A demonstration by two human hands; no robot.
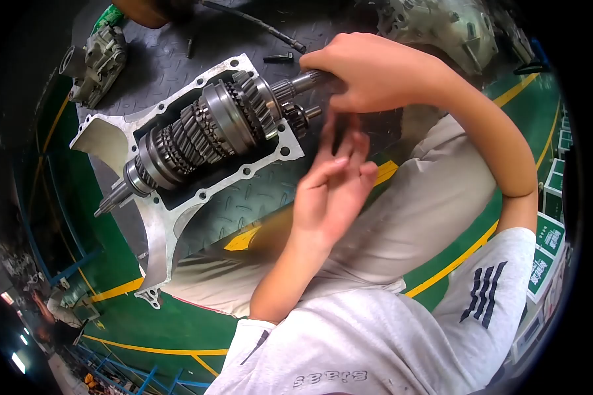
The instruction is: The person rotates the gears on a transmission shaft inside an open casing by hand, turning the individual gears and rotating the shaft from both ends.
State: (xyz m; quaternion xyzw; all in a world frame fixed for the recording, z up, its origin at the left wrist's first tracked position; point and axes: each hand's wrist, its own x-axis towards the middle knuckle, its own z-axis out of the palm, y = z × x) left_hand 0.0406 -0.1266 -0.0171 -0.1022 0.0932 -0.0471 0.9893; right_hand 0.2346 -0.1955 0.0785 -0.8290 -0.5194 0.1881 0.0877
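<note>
An open gearbox housing half (168, 214) holds a gear shaft assembly (204, 125) with stacked gears and a wide synchronizer ring, lying at a slant. My right hand (369, 72) reaches over from the right, its fingers wrapped round the splined shaft end (303, 82) that sticks out of the housing. Below it, my left hand (336, 181) is palm up, fingers apart and partly bent, blurred at the tips, with nothing seen in it. Close to its fingertips is a small gear with a thin stub shaft (298, 117).
A cast metal part (99, 66) sits at the upper left, and a large casing (435, 29) at the upper right. A long rod (254, 25), a bolt (279, 58) and a small pin (190, 47) lie on the dark textured bench (158, 56). Boxes (547, 250) stand at the right.
</note>
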